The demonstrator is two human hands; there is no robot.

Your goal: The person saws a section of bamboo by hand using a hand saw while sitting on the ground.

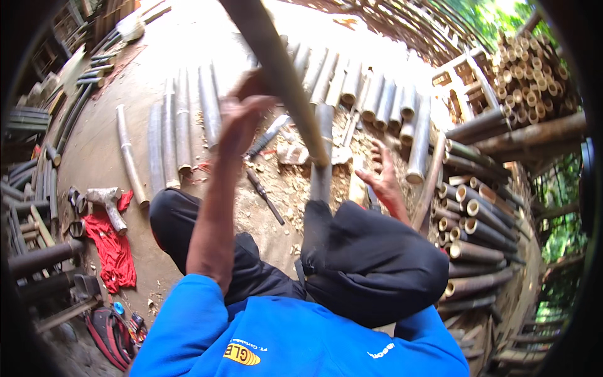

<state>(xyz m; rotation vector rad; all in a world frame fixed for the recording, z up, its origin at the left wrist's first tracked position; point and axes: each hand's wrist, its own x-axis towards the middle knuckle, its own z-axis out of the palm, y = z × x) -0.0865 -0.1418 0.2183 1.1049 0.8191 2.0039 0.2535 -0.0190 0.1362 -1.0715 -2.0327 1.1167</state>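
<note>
A long dark bamboo pole (279,66) slants up from between my knees and out past the top edge. My left hand (242,119) is against its left side, smeared by motion, with its fingers curling partly behind the pole. The pole's lower end overlaps another upright-looking bamboo piece (321,179) in front of my legs. My right hand (384,176) is raised to the right of the pole, fingers apart and holding nothing. On the ground between the hands lie a knife-like tool with a dark handle (267,135), a dark rod-shaped tool (265,196) and a pale block (294,154).
Wood shavings litter the ground. Cut bamboo lengths (182,125) lie ahead in rows, with more poles (419,141) at right. Bamboo stacks (480,220) stand close on my right. At left are a red cloth (112,251), a forked wooden piece (108,204) and a bag (107,333).
</note>
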